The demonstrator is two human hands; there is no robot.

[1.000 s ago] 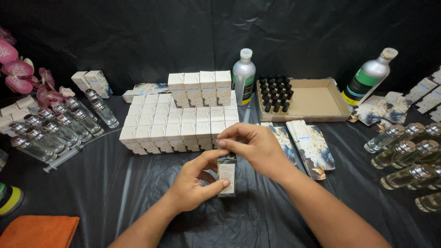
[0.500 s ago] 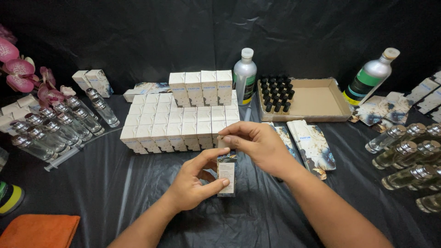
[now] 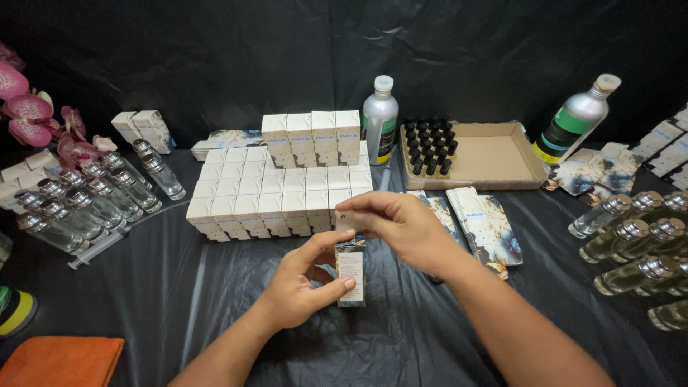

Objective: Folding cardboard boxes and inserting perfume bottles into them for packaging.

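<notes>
My left hand [image 3: 304,283] grips a small upright white carton [image 3: 350,273] by its sides, just above the black cloth. My right hand [image 3: 401,226] pinches the carton's top flap from above. Right behind both hands stands a block of several identical white cartons [image 3: 276,193], with a second row stacked on top [image 3: 312,136]. Whether a bottle is inside the held carton is hidden.
Clear capped glass bottles lie at the left [image 3: 86,201] and right [image 3: 634,236]. A cardboard tray [image 3: 494,158] holds black caps [image 3: 428,143]. Two silver bottles [image 3: 379,109] [image 3: 577,118], flat unfolded cartons [image 3: 484,222], pink orchid flowers [image 3: 29,115] and an orange cloth [image 3: 61,360] surround.
The hands have barely moved; my right fingers have shifted slightly on the carton's top flap while the left hand keeps holding the carton.
</notes>
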